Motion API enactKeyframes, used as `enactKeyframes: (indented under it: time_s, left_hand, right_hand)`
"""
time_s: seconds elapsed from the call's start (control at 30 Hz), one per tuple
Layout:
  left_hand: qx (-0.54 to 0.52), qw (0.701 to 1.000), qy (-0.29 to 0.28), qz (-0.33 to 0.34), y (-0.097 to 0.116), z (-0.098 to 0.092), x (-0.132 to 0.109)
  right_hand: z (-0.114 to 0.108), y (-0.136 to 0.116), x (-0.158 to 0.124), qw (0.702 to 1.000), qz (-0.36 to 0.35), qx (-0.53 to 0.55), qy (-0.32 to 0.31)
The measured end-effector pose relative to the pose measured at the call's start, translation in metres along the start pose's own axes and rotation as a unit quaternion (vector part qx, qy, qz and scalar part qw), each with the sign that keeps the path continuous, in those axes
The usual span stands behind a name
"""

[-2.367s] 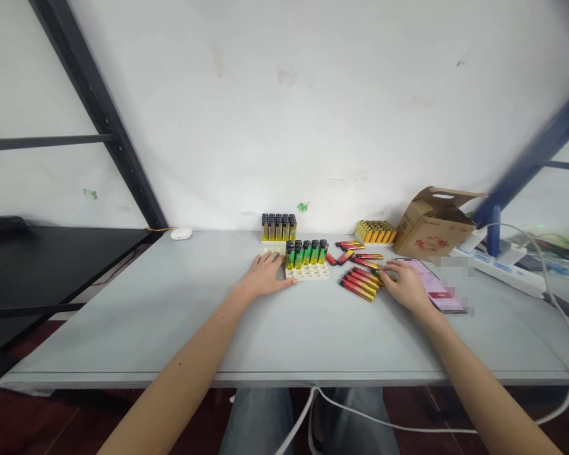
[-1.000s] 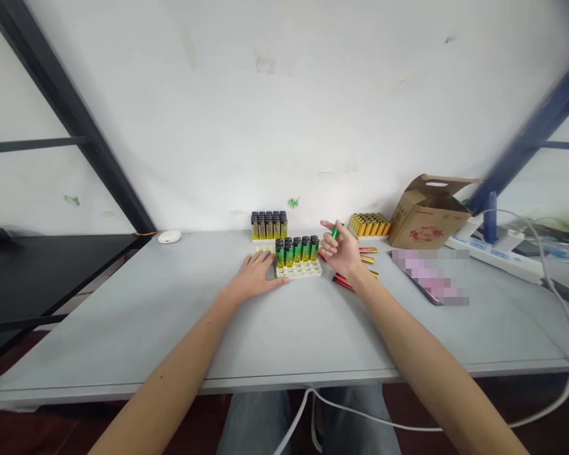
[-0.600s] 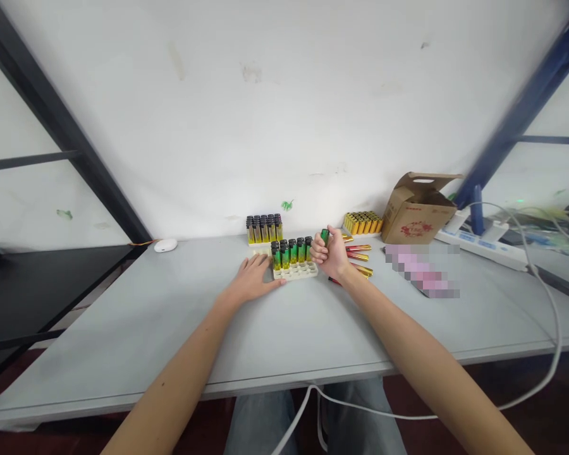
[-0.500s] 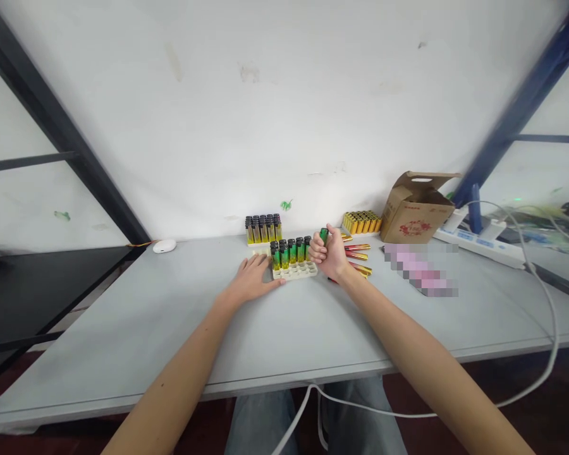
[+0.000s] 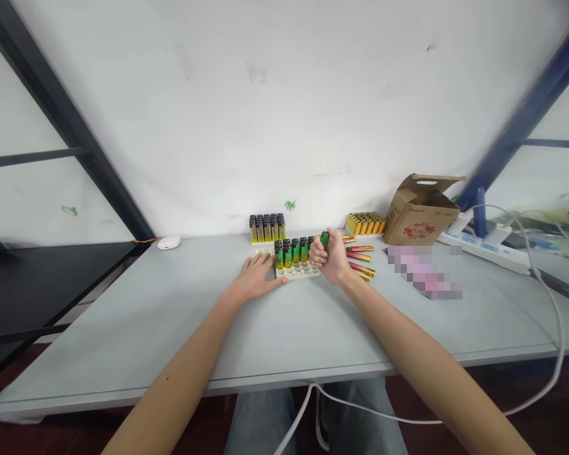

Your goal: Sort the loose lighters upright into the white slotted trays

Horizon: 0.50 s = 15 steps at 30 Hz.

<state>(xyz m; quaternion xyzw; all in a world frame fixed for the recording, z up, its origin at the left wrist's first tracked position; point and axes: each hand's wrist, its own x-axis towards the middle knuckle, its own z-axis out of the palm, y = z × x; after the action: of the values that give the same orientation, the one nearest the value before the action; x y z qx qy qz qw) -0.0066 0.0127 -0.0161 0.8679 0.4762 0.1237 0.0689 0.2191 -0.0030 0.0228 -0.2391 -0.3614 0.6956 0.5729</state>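
My right hand (image 5: 332,258) is closed round a green lighter (image 5: 324,239) held upright, its thumb beside the top end. The hand is at the right end of a whitish tray (image 5: 296,273) and hides part of it. Green-and-yellow lighters (image 5: 292,252) with black tops stand in the tray's back rows; open holes show along its front. My left hand (image 5: 253,278) lies flat at the tray's left side, fingers spread, its thumb along the front left corner. Several red and gold lighters (image 5: 360,256) lie loose just right of my right hand.
Near the wall stands a block of black-topped yellow lighters (image 5: 267,229). Farther right are a tray of yellow-orange cylinders (image 5: 365,224), an open cardboard box (image 5: 417,224) and a white power strip (image 5: 488,248). A white rounded case (image 5: 169,242) lies far left. A cable hangs over the front edge.
The view has shifted slightly, so the table things appear a little farther right. My right hand keeps its hold on the green lighter, and my left hand stays by the tray.
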Motion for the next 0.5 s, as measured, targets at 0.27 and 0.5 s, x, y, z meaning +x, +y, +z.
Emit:
enactKeyframes:
  time_s: [0.27,0.5]
  left_hand:
    - [-0.005,1.000,-0.016,-0.012,0.0000,-0.0001,-0.0004]
    - [-0.006,1.000,-0.020,-0.011,0.0011,-0.0018,-0.0015]
  right_hand:
    - [0.0051,0.0042,-0.0026,0.999,0.022,-0.025,-0.015]
    - [0.0046,0.0087,-0.0023,0.998,0.019,-0.038,-0.041]
